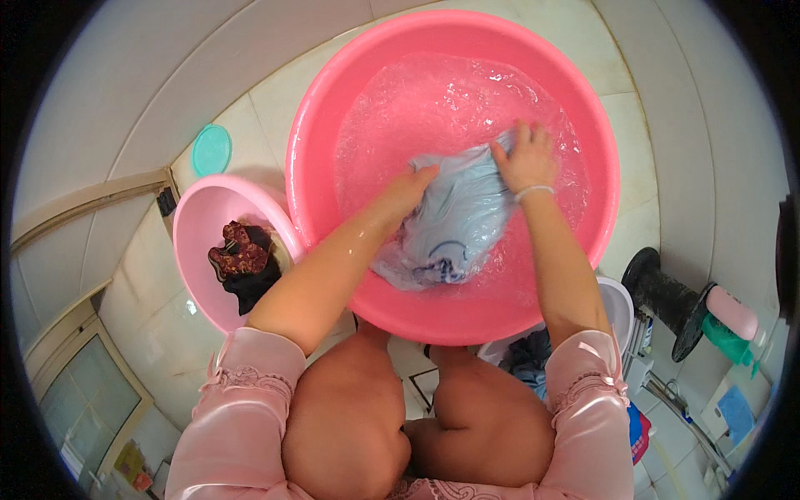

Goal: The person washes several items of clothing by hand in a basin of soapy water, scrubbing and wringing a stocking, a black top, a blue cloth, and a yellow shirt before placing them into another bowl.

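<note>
A wet light blue garment (470, 206) with a dark blue print lies in the water of a large pink basin (453, 325). My left hand (409, 189) grips its upper left edge, the thumb on top and the other fingers mostly hidden. At the upper right corner is my right hand (528, 161), with a pale band around the wrist. Fabric runs up between its thumb and its slightly blurred fingers. The garment's lower end spreads under the water toward me.
A smaller pink basin (197, 250) with dark clothes (250, 269) touches the big one at left. Behind it is a turquoise lid (212, 150). At right are a white basin (615, 306) with dark fabric, a black spool-shaped stand (665, 303) and a pink soap box (732, 312).
</note>
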A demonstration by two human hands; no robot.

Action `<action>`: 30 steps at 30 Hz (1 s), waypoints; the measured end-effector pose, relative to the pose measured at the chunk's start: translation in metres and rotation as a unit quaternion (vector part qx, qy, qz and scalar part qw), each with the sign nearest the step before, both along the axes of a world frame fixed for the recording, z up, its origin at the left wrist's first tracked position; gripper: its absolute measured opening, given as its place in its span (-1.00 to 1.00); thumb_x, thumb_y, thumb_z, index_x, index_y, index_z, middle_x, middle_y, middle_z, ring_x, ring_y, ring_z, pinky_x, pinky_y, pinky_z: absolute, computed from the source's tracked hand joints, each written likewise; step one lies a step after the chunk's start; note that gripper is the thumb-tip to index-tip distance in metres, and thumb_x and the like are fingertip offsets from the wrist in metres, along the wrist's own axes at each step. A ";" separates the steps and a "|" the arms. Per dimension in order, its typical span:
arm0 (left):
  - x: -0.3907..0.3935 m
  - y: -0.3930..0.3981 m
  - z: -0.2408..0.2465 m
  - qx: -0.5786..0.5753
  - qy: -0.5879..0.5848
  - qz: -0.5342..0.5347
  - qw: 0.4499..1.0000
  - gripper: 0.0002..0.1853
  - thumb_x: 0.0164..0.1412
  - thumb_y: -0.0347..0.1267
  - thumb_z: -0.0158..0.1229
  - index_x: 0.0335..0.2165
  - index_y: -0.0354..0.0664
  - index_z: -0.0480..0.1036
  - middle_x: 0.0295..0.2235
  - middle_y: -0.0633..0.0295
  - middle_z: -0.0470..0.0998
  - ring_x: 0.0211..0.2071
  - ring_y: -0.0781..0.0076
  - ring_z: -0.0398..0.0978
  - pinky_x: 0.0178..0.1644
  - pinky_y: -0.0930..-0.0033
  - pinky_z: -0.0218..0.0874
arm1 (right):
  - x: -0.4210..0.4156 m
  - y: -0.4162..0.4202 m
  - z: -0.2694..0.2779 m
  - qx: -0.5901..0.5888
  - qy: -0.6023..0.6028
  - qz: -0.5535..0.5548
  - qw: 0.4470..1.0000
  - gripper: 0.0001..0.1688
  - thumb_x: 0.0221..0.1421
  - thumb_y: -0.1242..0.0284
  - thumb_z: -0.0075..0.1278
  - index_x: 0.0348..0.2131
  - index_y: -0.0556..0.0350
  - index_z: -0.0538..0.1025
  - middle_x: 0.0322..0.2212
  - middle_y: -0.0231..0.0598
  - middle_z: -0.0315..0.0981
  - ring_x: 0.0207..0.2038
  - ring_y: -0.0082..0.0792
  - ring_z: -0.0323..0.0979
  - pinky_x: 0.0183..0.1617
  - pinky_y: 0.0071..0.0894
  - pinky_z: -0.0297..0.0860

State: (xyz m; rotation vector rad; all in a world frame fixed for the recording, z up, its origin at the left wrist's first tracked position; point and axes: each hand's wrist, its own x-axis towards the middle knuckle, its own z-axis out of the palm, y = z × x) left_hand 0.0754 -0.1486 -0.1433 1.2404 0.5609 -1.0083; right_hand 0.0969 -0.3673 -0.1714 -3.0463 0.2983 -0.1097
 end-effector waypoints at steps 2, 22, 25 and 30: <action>-0.014 0.025 -0.030 0.226 -0.177 -0.032 0.958 -0.41 0.15 -0.05 -0.08 0.02 -0.21 0.19 -0.02 0.05 0.29 -0.02 0.21 0.26 0.01 0.21 0.11 | -0.015 0.018 0.011 -0.028 0.079 0.081 0.993 -0.24 -0.13 -0.04 0.00 0.05 -0.27 0.24 0.08 -0.07 0.05 0.09 0.06 0.05 0.01 0.08 0.20; -0.044 0.004 -0.009 -0.376 0.125 0.093 0.913 -0.36 0.11 0.01 -0.11 0.07 -0.09 0.10 -0.05 0.03 0.30 -0.03 0.13 0.26 0.06 0.07 0.05 | -0.052 0.141 0.074 0.205 -0.014 0.382 0.901 -0.74 -0.21 0.22 -0.03 -0.70 -0.03 0.50 -0.54 -0.25 0.40 -0.37 -0.25 0.36 -0.31 -0.20 0.33; -0.048 -0.001 -0.004 -0.268 0.089 0.015 0.959 -0.36 0.10 -0.02 -0.08 0.08 -0.11 0.09 -0.05 -0.01 0.28 -0.02 0.09 0.24 0.07 0.05 0.04 | -0.011 0.088 0.050 0.159 -0.121 0.271 0.942 -0.74 -0.23 0.24 -0.01 -0.69 0.03 0.52 -0.52 -0.22 0.46 -0.31 -0.18 0.40 -0.24 -0.24 0.35; -0.035 0.007 -0.002 0.159 -0.179 -0.041 0.970 -0.35 0.10 -0.08 -0.04 0.09 -0.14 0.05 -0.04 -0.09 0.26 0.01 0.04 0.21 0.08 0.01 0.01 | -0.007 0.018 0.039 -0.019 -0.005 0.025 0.999 -0.39 -0.14 0.16 0.00 -0.03 -0.17 0.32 0.14 -0.11 -0.06 0.16 0.05 -0.08 -0.02 0.29 0.10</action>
